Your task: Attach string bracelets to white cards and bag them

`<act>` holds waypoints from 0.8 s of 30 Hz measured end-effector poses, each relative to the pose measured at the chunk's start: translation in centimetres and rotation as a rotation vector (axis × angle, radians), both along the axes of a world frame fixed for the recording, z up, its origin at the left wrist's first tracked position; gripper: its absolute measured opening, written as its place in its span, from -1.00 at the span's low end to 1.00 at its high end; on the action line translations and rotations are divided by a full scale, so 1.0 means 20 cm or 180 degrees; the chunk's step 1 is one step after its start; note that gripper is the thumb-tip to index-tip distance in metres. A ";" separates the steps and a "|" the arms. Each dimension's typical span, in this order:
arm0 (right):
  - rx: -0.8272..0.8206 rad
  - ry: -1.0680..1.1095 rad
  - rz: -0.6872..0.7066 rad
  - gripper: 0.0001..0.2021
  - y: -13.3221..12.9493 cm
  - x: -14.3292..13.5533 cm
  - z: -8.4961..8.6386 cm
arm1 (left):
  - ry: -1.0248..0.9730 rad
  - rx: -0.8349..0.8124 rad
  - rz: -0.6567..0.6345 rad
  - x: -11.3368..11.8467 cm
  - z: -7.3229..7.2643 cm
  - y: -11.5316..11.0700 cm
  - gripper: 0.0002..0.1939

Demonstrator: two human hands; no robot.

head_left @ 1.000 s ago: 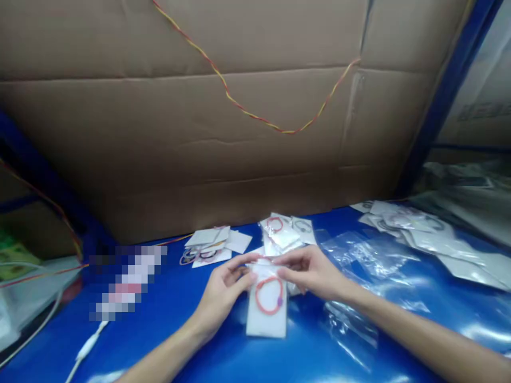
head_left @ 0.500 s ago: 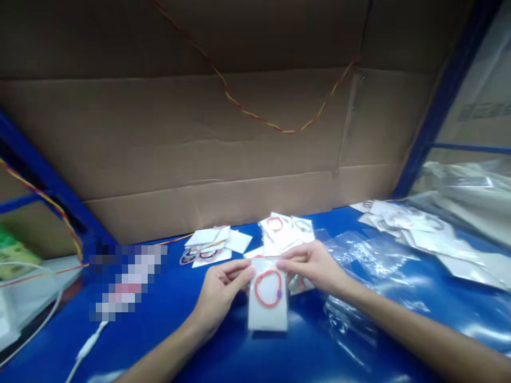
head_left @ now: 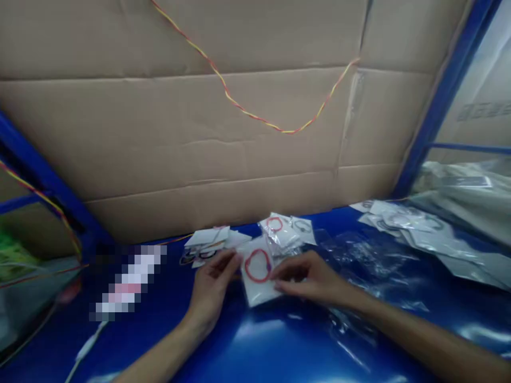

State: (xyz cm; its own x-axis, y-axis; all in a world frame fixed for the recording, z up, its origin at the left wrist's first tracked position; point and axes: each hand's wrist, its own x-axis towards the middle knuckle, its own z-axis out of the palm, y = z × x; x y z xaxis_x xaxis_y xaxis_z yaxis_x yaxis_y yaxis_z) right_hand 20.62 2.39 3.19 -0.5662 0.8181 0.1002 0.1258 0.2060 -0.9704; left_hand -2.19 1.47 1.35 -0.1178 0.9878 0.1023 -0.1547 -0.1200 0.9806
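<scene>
A red bracelet (head_left: 257, 280) with a small purple bit at its right side lies on a white card (head_left: 257, 298) inside a clear plastic bag. The bagged card is tilted above the blue table. At its upper left edge, my left hand (head_left: 213, 284) has thumb and forefinger closed on it. My right hand (head_left: 315, 279) pinches the right edge between thumb and fingers. Just behind is a small pile of bagged cards (head_left: 285, 234), one showing another red bracelet (head_left: 274, 224). White cards with dark bands (head_left: 207, 239) lie behind my left hand.
Clear plastic bags (head_left: 363, 260) spread to the right of my right hand on the blue table (head_left: 271, 351). A larger heap of white cards (head_left: 431, 229) lies at the back right. Cardboard (head_left: 199, 154) walls the back, with a red-yellow wire (head_left: 259, 117) hanging across it.
The bagged bracelet has risen slightly, shifted left and turned from upright to tilted. My right hand has slid from its top edge to its right side. The picture's lighting has changed.
</scene>
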 end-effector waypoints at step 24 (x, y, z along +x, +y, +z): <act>0.1882 -0.1548 -0.1196 -0.52 0.26 0.17 0.00 | 0.3052 0.1521 -0.0856 0.02 -0.01 -0.08 -0.84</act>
State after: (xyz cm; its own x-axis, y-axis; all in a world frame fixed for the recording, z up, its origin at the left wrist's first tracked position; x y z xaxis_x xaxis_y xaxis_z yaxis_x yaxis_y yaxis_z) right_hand 23.95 7.69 3.14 -0.3584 0.8501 0.3859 0.6622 0.5229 -0.5368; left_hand -1.78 -0.09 1.25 0.4274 0.8035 0.4143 0.5671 -0.5952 0.5693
